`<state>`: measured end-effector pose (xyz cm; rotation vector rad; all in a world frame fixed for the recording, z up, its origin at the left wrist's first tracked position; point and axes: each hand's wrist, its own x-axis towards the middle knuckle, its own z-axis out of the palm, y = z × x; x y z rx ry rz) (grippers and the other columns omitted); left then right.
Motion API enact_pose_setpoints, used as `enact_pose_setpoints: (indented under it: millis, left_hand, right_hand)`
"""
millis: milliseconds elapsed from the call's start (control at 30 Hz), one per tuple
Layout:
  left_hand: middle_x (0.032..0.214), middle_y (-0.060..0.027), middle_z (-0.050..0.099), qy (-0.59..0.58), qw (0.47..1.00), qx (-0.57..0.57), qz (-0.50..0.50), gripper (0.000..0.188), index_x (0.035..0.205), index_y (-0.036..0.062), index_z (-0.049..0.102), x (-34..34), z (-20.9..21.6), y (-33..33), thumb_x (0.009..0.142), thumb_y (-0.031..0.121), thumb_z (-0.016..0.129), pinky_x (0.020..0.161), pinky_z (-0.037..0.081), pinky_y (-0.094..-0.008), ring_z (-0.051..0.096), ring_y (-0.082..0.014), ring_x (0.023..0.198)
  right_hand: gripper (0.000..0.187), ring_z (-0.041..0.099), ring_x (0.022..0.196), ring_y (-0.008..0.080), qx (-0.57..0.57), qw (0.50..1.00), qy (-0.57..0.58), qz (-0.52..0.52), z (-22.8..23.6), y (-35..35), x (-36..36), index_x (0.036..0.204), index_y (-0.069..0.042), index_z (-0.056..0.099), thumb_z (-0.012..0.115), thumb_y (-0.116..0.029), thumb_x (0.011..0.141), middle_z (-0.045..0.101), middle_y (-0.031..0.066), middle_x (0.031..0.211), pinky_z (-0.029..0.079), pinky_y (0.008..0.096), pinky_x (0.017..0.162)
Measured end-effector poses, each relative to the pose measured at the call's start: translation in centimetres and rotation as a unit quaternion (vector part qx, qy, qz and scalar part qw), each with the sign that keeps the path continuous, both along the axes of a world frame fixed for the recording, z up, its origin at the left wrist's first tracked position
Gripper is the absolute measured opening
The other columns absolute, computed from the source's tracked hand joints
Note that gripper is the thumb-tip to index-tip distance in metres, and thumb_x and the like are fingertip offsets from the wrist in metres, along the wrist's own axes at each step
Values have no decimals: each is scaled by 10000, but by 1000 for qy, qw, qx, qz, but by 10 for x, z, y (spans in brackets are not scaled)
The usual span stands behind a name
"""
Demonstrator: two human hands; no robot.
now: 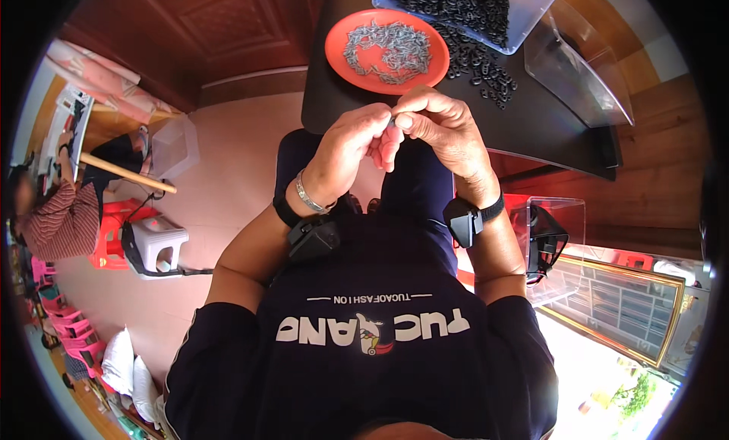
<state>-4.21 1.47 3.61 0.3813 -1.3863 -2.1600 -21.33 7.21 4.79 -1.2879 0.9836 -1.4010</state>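
In the upper centre of the frame, my left hand [349, 148] and right hand [448, 132] pinch a small dark piece [394, 121] between pressed-together fingertips, below the orange-red plate [333, 54].

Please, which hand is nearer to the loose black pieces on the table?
Right. The right hand is below and slightly left of the loose black pieces in the picture; the left hand is farther to their left.
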Motion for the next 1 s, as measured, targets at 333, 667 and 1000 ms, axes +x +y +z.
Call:
enact_pose_setpoints:
  millis: [333,667,1000]
  left_hand:
    - [667,-6,532,-68,976,-95,182,182,833,33,547,15,-2,0,921,191,525,622,398,-225,520,-93,637]
    - [623,-1,496,-68,957,-165,229,99,781,0,520,18,-14,2,858,62,529,524,367,-221,464,-54,579]
    - [592,-23,478,-130,940,-229,217,123,762,2,506,35,-15,-4,832,103,512,501,367,-252,443,-72,532]
  right_hand:
    - [139,576,864,71,46,995,59,-66,-9,4,19,996,-9,649,651,-68,870,649,15,918,476,226,779]
    - [73,554,762,44,8,991,114,-72,-9,4,36,935,-4,631,632,-38,870,625,-5,848,461,204,692]
    - [116,590,705,104,-57,928,356,-95,17,-23,11,904,6,667,645,-79,828,648,55,785,469,254,639]
